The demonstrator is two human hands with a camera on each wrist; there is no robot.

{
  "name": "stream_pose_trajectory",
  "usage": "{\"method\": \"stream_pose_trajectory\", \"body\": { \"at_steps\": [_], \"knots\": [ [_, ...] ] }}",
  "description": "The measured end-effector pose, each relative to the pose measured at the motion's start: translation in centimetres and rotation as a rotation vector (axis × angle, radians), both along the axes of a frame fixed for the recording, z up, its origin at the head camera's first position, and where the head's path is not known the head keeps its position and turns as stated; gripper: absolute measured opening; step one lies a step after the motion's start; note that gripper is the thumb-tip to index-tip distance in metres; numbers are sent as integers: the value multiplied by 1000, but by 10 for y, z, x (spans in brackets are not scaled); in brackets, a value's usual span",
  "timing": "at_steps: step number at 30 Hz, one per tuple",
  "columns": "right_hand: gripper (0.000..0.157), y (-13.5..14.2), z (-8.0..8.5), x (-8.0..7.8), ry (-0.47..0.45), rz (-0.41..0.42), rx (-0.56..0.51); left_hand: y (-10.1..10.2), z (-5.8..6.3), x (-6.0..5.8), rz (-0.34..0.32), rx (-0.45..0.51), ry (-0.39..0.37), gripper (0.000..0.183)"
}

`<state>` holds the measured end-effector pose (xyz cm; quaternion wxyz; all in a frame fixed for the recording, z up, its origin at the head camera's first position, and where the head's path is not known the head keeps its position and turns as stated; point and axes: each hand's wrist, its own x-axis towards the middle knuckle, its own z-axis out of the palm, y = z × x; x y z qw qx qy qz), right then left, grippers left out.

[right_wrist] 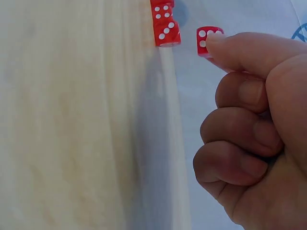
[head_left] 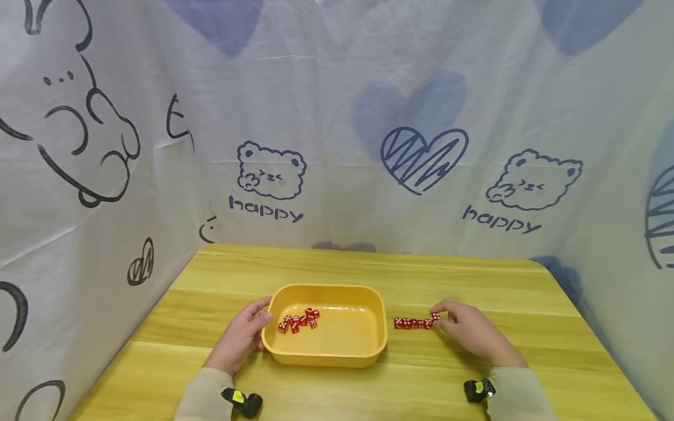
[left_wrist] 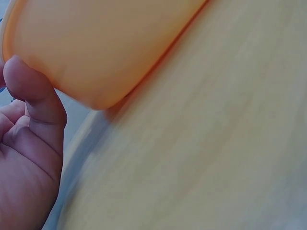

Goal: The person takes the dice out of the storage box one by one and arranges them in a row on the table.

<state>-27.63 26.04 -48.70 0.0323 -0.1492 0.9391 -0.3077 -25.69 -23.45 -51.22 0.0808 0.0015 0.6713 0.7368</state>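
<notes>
1 tray (head_left: 339,333) is gripped at its left edge by the left hand (head_left: 243,332), 1 die (right_wrist: 203,39) by the right hand (head_left: 467,328).

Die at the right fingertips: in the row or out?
Out: the right wrist view shows the right hand pinching the die, with a gap between it and the row of red dice.

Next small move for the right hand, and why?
Probably lower the pinched die to the right end of the red dice row: the right hand holds it close to that end, and the right wrist view shows a gap between them.
</notes>
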Motion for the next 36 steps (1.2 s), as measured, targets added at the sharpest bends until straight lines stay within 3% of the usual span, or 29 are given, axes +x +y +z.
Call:
{"method": "stream_pose_trajectory", "body": {
  "at_steps": [9,36],
  "knots": [
    [27,5,-4,-1,-44,-49,23,0,-1,-1,2,-10,7,51],
    [28,-5,-15,3,-76,-69,67,1,0,1,15,-18,-8,50]
  ]
}}
